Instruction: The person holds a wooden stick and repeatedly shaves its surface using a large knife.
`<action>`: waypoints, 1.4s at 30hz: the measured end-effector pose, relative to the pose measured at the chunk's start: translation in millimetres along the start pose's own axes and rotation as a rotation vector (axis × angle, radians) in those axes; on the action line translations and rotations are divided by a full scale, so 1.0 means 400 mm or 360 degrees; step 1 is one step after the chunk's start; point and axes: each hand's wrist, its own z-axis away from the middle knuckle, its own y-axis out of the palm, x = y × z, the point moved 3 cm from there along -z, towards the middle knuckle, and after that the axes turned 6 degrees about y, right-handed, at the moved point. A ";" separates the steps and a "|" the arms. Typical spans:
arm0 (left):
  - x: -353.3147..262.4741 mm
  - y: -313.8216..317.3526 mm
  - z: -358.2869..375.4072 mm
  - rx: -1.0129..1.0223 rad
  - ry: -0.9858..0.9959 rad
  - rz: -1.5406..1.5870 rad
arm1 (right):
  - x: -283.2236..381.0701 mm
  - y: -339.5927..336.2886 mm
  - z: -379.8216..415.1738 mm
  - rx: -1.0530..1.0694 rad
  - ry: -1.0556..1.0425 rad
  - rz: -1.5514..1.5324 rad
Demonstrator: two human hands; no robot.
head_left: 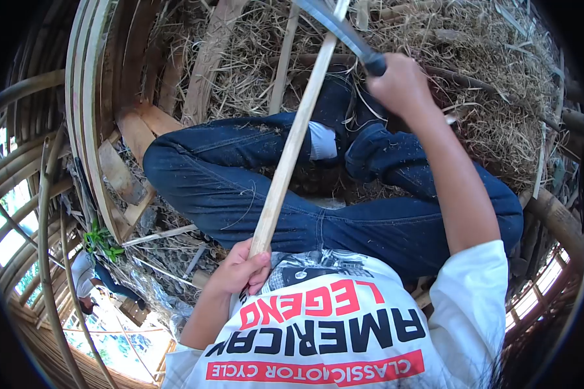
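My left hand is closed around the near end of a long pale bamboo strip, close against my shirt. The strip slants away over my crossed legs to the top edge of the view. In my right hand is the dark handle of a large curved-bladed knife. Its blade reaches up and left and overlaps the strip near the strip's far part. The blade's tip runs out of view at the top.
Thin shavings cover the ground ahead and to the right. Long split strips lean at the left, with wood pieces beside my knee. Bamboo slats form a wall at left; another person is beyond it.
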 end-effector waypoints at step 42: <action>-0.031 0.084 0.000 -0.0116 0.0114 -0.0246 | 0.240 -0.089 0.506 0.0579 -0.0436 -0.0283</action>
